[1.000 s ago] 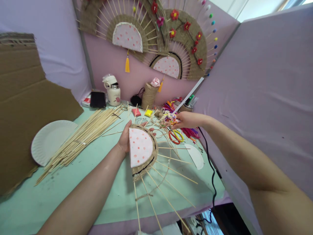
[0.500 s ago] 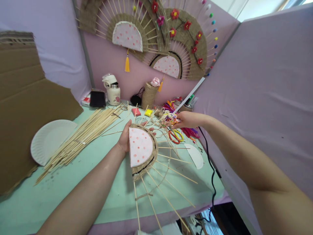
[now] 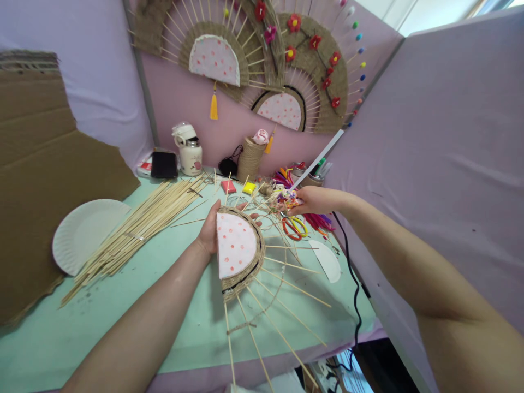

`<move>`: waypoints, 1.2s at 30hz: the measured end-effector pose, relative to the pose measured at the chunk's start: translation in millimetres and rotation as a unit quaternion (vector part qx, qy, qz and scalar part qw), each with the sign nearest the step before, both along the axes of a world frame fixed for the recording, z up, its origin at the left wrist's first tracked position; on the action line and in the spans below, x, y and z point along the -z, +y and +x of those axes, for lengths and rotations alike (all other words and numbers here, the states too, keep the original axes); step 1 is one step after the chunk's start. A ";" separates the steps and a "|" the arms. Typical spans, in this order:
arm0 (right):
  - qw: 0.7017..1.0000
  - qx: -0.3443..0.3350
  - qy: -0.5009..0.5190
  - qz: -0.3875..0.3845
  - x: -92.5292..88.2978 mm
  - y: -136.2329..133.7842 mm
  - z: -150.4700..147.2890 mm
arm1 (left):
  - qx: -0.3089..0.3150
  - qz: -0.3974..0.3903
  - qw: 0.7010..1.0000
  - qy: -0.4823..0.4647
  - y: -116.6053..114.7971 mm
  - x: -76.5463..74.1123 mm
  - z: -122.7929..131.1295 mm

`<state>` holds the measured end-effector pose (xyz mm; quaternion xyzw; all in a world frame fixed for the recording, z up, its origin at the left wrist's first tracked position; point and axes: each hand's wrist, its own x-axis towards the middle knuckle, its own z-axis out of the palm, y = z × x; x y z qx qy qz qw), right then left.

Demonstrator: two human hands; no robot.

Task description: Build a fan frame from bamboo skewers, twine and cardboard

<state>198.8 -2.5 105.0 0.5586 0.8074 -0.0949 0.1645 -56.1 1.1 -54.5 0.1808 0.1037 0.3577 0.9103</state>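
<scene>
Left hand: your left hand [image 3: 208, 232] grips the half-round fan [image 3: 237, 245] at its straight edge, fingers clamped on it from behind, tips showing past the curve.
Fan: it is held above the worktop [image 3: 176, 333] in front of you, spotted panel facing up, twine round the curve, bare sticks fanning out, mostly right and toward you.
Right hand: your right hand [image 3: 313, 199] has its fingers closed on a colourful patterned object [image 3: 289, 197], from which a pale strip [image 3: 317, 159] slants up.
Near your right hand: scissors [image 3: 291, 230] with orange and yellow handles, just below; a white half-disc [image 3: 327, 262] lies nearer you.
Left of the fan: a bundle of sticks [image 3: 139, 234] overlaps a paper plate [image 3: 77, 229].
</scene>
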 end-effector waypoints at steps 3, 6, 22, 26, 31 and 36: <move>1.000 -0.001 -0.001 -0.001 -0.1 -0.1 -0.6 | -0.005 -0.003 1.000 0.009 -1.1 -2.2 0.1; 1.000 -0.004 0.002 -0.001 0.3 0.1 -0.7 | -0.003 -0.002 1.000 0.012 -1.6 -3.1 0.1; 1.000 0.006 0.007 -0.003 0.8 0.2 -0.1 | 0.014 0.007 1.000 -0.017 0.8 2.4 -0.3; 1.000 0.000 0.006 -0.003 1.5 1.2 0.4 | 0.011 0.005 1.000 -0.012 0.2 1.3 -0.2; 1.000 -0.001 0.000 -0.008 1.4 1.3 1.6 | 0.006 -0.006 1.000 -0.001 -1.2 -1.8 0.6; 1.000 0.004 -0.009 0.000 2.3 -0.5 -1.2 | 0.008 0.001 1.000 0.001 -0.5 -1.2 0.3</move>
